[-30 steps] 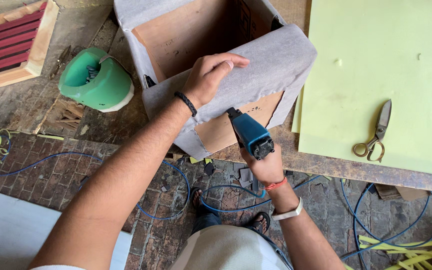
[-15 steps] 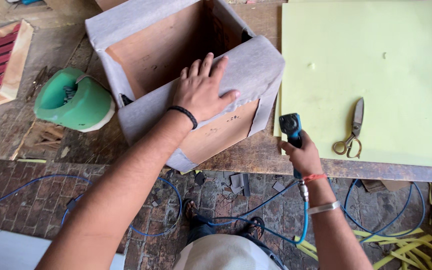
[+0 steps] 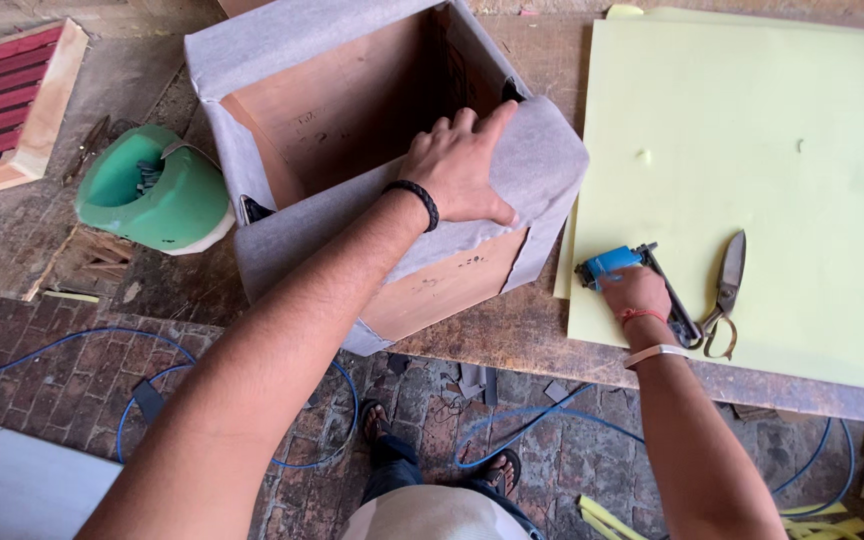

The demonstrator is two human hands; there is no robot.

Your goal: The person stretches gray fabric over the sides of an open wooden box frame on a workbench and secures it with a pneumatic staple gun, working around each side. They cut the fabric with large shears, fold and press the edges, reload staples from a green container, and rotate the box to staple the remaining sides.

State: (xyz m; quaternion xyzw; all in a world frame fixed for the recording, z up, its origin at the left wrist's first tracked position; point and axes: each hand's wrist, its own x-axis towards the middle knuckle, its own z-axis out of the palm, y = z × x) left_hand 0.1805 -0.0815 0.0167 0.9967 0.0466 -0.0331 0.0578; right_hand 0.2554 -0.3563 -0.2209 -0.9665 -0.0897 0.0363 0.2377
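**Head view: one hand on a fabric-wrapped box, the other on a staple gun**

Nearest the camera, blue air hose point(image 3: 512, 420) looped over the brick floor point(image 3: 72, 340) around the person's sandalled feet, with yellow foam offcuts point(image 3: 602, 515) lying to the right. Above that ran the worn wooden desk point(image 3: 512, 335). The right hand point(image 3: 640, 292) lay on the blue pneumatic staple gun point(image 3: 632, 275), its grip wrapped over the tool's body, which rested flat on the pale green foam sheet point(image 3: 752, 150). Metal shears point(image 3: 724, 290) lay just beside the gun to its right, also on the foam. To the left, the left hand point(image 3: 460, 165), a black band at the wrist, pressed palm-down with fingers spread on the grey fabric point(image 3: 542, 150) folded over the near right rim of the open plywood box point(image 3: 352, 110); its grip was flat and open, clasping nothing. The fabric draped the box's rims and hung down its near side, where bare plywood showed below. Left of the box sat a green plastic container point(image 3: 157, 190) holding small metal pieces. At the far left edge lay a wooden frame with red slats point(image 3: 7, 90).
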